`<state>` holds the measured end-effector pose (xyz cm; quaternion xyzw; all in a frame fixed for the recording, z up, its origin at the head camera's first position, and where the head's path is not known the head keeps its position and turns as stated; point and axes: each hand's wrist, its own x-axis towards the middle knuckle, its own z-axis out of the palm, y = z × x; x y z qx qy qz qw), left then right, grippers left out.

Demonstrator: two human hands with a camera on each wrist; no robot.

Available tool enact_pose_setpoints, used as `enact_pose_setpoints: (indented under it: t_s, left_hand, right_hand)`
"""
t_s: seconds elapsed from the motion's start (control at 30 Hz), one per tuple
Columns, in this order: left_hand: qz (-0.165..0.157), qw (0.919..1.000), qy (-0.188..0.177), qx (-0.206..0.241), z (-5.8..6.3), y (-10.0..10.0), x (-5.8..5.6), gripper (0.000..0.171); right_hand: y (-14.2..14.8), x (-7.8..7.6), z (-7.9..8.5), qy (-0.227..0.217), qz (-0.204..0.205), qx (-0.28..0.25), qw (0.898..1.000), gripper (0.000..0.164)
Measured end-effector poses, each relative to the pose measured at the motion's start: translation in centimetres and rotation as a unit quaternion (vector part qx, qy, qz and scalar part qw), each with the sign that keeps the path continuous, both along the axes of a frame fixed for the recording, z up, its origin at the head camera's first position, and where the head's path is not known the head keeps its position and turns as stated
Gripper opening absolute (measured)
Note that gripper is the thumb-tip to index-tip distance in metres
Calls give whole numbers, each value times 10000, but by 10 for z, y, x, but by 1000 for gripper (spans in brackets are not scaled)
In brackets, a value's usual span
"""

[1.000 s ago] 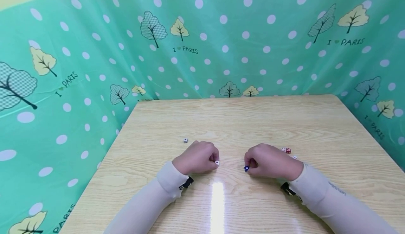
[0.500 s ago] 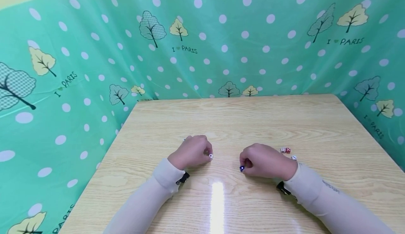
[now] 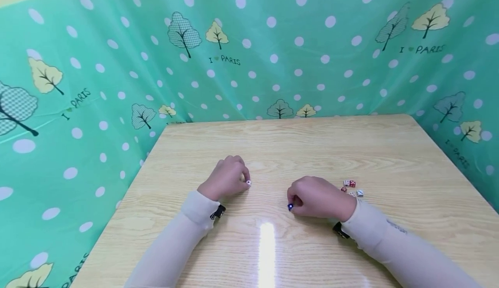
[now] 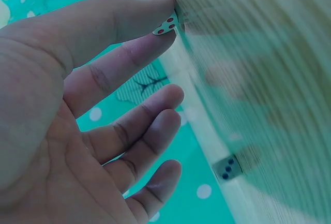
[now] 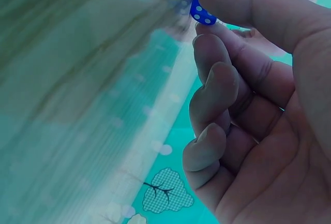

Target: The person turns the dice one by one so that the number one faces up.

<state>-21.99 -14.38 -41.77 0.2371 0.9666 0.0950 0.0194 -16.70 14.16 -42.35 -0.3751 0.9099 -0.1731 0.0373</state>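
Observation:
Between left thumb and forefinger I pinch a white die (image 3: 248, 183) close over the wooden table. Red pips show on this die (image 4: 166, 26) in the left wrist view, where the other fingers of my left hand (image 3: 228, 177) are spread loosely. Another die, pale with dark pips (image 4: 227, 167), lies on the table beyond those fingertips; the left hand hides it in the head view. My right hand (image 3: 319, 198) pinches a blue die (image 3: 290, 207) with white pips at the tabletop. Its remaining fingers curl inward in the right wrist view.
Past my right wrist lies a small group of dice, among them a red die (image 3: 352, 183) and a white die (image 3: 360, 193). A green patterned curtain (image 3: 257, 54) surrounds the wooden table (image 3: 296, 145) at the back and sides.
My left hand has moved left and farther from me with the white die, covering the pale die there. The right hand has slid left with the blue die, uncovering more of the dice group.

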Motion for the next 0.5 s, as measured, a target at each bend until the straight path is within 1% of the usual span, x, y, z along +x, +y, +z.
enact_pose_setpoints:
  t_s: [0.27, 0.5]
  left_hand:
    - [359, 9992, -67, 170, -2, -16, -9, 8]
    - [518, 9985, -6, 187, -4, -24, -16, 6]
  right_hand:
    - [-13, 0, 1, 31, 90, 95, 9999, 19]
    - [-22, -1, 1, -6, 176, 89, 9998, 14]
